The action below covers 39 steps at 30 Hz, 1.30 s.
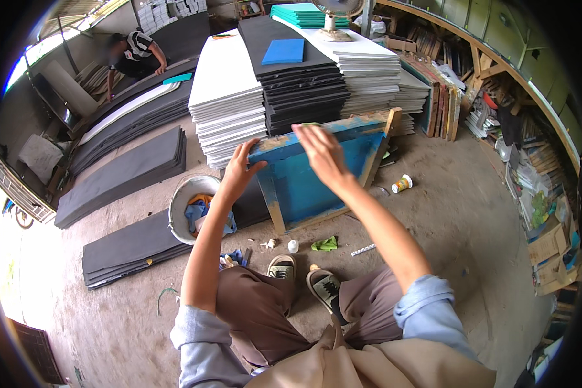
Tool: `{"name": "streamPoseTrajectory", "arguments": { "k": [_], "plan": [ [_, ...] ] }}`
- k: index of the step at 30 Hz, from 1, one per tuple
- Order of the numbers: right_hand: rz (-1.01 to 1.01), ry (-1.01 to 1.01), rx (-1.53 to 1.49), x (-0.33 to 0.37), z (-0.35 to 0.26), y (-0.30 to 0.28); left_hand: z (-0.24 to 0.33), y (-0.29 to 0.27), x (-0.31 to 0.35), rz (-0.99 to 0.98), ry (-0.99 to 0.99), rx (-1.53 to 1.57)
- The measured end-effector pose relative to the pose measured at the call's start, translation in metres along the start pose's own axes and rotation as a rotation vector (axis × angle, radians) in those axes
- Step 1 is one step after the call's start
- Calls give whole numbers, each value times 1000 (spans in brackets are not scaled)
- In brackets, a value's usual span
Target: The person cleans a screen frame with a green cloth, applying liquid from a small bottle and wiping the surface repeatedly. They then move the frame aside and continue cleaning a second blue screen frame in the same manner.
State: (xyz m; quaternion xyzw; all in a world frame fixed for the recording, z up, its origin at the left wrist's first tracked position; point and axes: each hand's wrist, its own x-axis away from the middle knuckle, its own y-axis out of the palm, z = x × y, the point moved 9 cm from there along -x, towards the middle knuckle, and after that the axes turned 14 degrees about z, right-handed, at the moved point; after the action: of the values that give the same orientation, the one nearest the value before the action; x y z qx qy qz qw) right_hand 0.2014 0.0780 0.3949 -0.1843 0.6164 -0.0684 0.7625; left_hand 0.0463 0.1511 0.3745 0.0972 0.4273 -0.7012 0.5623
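A wooden screen frame (283, 216) with blue mesh stands tilted on the floor in front of me, its top edge stained blue. My left hand (239, 169) grips the top left corner, fingers over the edge and thumb on the near face. Along the top edge lies my right hand (322, 150), its fingers close together and pressing down. Some green cloth (310, 124) pokes out from under those fingertips; most of it is covered. Another green cloth piece (324, 244) lies on the floor below the frame, near a small white bottle (293, 246).
A bucket of rags (172, 216) stands left of the frame. Behind are tall stacks of white sheets (226, 123) and black sheets (304, 100), plus a fan (334, 32). A co-worker (136, 55) bends over sheets at the far left. A cup (402, 183) lies right.
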Motion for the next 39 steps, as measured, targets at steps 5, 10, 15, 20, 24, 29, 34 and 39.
{"name": "streamPoseTrajectory", "arguments": {
  "k": [5,10,15,20,24,29,34,39],
  "plan": [
    [-15,249,223,26,95,-33,5,-4,1,-14,-14,14],
    [102,494,159,33,93,-24,10,-1,0,60,56,2],
    [-9,108,83,9,27,-9,2,0,-3,104,-45,-50],
    [-19,49,-7,15,71,-44,30,-12,-14,207,84,-314],
    [119,253,-33,45,119,-79,74,33,-23,101,196,-562],
    [336,718,-121,66,165,-112,123,109,-33,35,507,-740],
    [765,1160,-394,118,221,-134,124,163,-50,-136,288,-700],
    [632,1171,-231,128,252,-131,130,162,-55,-93,391,-596]
  ]
}}
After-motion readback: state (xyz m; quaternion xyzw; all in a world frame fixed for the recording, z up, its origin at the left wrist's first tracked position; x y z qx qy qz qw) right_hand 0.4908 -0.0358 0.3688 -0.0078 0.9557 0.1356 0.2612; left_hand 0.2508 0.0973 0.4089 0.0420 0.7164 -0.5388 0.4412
